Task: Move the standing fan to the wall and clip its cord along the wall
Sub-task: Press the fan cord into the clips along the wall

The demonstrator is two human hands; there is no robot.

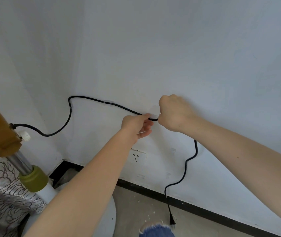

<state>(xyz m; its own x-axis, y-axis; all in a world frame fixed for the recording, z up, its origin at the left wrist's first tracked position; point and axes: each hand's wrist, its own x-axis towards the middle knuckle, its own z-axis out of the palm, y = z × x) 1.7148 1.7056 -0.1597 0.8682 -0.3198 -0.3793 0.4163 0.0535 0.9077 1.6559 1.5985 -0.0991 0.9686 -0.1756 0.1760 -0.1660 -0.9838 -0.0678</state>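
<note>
Showing the cord [88, 98], a thin, matte black cable, routed along the white wall [187, 57]. It leaves the brown housing of the standing fan [1, 132] at left, dips, climbs to a bend, then passes right through a clear clip [108, 102] and slopes down to the hands. The left hand [134, 125] pinches the cord between thumb and fingers [147, 124]. Just right of it, the right hand [174, 113] is curled in a fist around the cord, against the wall. Below the right wrist the cord hangs in loose bends, ending in a plug [172, 221] near the floor [136, 202], right of the wall socket [137, 156].
</note>
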